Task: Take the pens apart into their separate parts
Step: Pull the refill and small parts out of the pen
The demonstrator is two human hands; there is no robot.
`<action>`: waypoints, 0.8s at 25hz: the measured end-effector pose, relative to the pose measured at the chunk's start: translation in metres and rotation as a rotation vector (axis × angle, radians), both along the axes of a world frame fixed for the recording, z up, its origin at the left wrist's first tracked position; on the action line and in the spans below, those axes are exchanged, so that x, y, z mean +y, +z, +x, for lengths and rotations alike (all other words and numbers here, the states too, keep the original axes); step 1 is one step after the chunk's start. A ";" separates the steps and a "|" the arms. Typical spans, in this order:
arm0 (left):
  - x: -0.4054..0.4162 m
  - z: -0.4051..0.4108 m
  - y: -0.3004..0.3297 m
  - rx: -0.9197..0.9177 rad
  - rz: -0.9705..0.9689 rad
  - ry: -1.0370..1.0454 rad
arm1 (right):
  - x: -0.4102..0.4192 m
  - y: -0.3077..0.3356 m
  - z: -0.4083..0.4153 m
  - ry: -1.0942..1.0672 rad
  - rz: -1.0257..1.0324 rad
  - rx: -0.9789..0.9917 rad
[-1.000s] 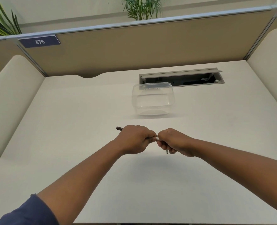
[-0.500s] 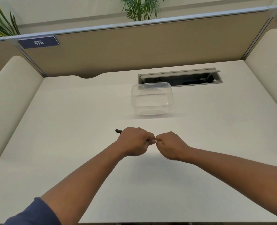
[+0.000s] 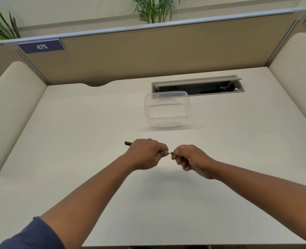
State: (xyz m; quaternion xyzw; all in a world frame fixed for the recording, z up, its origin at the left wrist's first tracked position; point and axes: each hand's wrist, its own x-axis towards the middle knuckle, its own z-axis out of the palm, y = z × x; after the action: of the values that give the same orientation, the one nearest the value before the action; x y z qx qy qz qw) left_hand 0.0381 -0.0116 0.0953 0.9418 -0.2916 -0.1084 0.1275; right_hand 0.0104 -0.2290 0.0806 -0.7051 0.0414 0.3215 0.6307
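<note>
Early stage of disassembly. Above the desk (image 3: 76, 159), the left hand (image 3: 146, 153) is curled round 1 pen (image 3: 128, 143), its dark end protruding leftward; the right hand (image 3: 191, 159) pinches the opposite end, a short white section showing between the fists. No separated parts are visible; the clear container (image 3: 167, 109) beyond appears empty.

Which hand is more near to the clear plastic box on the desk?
Left, though only slightly. The left hand grips the pen just below and a little left of the clear plastic box. The right hand pinches the pen's other end, lower and off to the box's right.
</note>
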 end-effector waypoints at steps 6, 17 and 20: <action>0.002 -0.003 0.001 -0.026 -0.040 -0.019 | -0.002 0.000 0.002 0.010 0.142 0.190; 0.001 -0.002 0.008 -0.189 -0.070 -0.119 | -0.007 0.008 0.011 0.094 0.309 0.460; 0.000 -0.002 0.015 -0.273 -0.118 -0.169 | -0.010 0.014 0.013 0.145 0.370 0.523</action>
State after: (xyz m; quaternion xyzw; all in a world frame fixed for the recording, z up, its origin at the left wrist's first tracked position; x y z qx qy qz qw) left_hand 0.0358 -0.0118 0.1098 0.9107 -0.3903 0.0278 0.1323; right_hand 0.0234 -0.2390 0.0949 -0.4731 0.0926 0.5381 0.6914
